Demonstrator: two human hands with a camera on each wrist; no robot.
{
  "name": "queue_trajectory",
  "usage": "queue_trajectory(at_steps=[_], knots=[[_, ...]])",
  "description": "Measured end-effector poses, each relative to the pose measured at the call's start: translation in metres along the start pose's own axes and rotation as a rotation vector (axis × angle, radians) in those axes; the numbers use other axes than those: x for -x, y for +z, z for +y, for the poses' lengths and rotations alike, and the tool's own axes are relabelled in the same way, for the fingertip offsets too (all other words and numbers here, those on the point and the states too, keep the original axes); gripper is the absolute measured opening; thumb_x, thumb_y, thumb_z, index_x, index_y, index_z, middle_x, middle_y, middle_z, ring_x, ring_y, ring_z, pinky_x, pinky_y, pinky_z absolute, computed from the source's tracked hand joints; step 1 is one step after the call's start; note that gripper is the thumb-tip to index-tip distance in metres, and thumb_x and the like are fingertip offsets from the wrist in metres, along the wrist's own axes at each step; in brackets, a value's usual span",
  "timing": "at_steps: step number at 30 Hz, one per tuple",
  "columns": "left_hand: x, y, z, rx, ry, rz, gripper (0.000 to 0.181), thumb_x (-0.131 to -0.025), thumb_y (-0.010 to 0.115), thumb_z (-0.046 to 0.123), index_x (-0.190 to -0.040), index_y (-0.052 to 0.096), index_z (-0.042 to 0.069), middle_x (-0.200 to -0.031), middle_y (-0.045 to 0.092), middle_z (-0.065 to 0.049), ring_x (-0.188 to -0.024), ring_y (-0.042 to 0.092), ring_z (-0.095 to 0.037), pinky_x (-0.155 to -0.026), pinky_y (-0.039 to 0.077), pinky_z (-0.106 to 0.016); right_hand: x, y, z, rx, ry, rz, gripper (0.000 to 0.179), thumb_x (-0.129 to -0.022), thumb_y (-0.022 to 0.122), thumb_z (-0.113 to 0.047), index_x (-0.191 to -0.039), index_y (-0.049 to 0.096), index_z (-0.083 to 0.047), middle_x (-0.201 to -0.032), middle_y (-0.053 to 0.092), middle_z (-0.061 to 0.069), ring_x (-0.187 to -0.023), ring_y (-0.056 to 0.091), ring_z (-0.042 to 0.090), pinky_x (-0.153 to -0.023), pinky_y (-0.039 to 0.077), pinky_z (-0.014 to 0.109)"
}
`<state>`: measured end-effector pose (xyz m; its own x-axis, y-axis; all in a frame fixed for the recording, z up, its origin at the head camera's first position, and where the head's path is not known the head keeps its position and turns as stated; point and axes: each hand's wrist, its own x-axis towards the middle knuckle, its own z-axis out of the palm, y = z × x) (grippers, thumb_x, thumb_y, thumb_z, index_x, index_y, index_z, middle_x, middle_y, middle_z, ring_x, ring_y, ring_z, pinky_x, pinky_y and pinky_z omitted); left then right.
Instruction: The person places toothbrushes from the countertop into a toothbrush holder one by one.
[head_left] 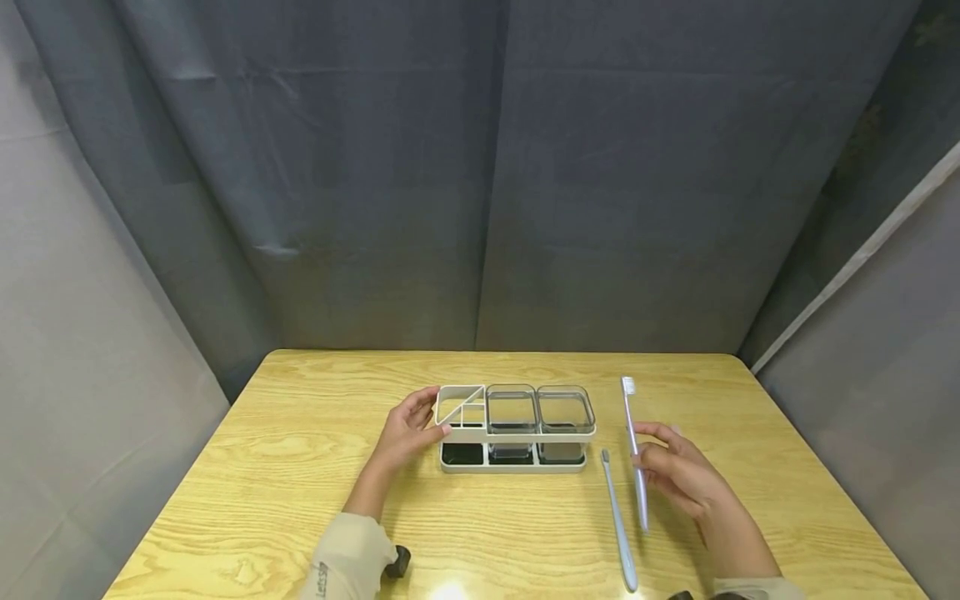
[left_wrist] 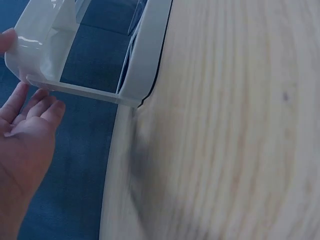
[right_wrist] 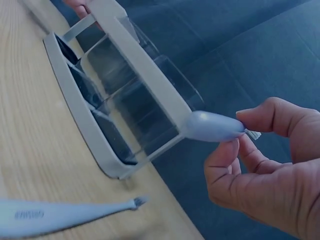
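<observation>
A white toothbrush holder [head_left: 517, 437] with a divided section on its left and two clear cups [head_left: 566, 410] stands upright on the table. My left hand [head_left: 407, 431] holds its upper left corner, thumb at the front rim and fingers round the side; the left wrist view shows this frame [left_wrist: 145, 50] close up. To the right of the holder, a purple toothbrush [head_left: 641, 496] is pinched between the thumb and fingers of my right hand [head_left: 681, 472], bristles up. A light blue toothbrush [head_left: 620, 533] lies on the table between the holder and that hand.
The wooden table [head_left: 262, 500] has rounded far corners. Grey curtains [head_left: 375, 208] hang behind it and at both sides. A small black object [head_left: 398, 562] shows beside the left sleeve [head_left: 348, 554].
</observation>
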<state>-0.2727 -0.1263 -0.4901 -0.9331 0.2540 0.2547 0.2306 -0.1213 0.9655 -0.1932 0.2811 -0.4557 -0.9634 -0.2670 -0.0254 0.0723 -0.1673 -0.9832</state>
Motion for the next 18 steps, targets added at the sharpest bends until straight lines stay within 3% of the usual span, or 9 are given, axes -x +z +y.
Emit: queue_trajectory(at_steps=[12,18], knots=[[-0.006,-0.004,0.003,-0.039,-0.005,-0.040,0.065,-0.074,0.070,-0.011,-0.133,0.041,-0.008,-0.133,0.044,-0.025,-0.125,0.039,-0.037,-0.105,0.030,-0.036,-0.009,0.020,-0.012,-0.043,-0.085,-0.025,0.038,-0.084,0.042,0.013,-0.109,0.056,-0.011,-0.083,0.055,0.002,-0.072,0.052,0.011,-0.064,0.047,0.022],[-0.003,-0.002,0.019,-0.017,-0.036,-0.088,0.070,-0.075,0.068,-0.012,-0.136,0.033,-0.011,-0.137,0.036,-0.030,-0.128,0.033,-0.041,-0.108,0.025,-0.041,-0.015,0.033,-0.020,-0.036,-0.104,0.005,0.031,-0.086,0.045,0.010,-0.107,0.055,-0.010,-0.083,0.053,0.001,-0.069,0.050,0.010,-0.064,0.046,0.022]])
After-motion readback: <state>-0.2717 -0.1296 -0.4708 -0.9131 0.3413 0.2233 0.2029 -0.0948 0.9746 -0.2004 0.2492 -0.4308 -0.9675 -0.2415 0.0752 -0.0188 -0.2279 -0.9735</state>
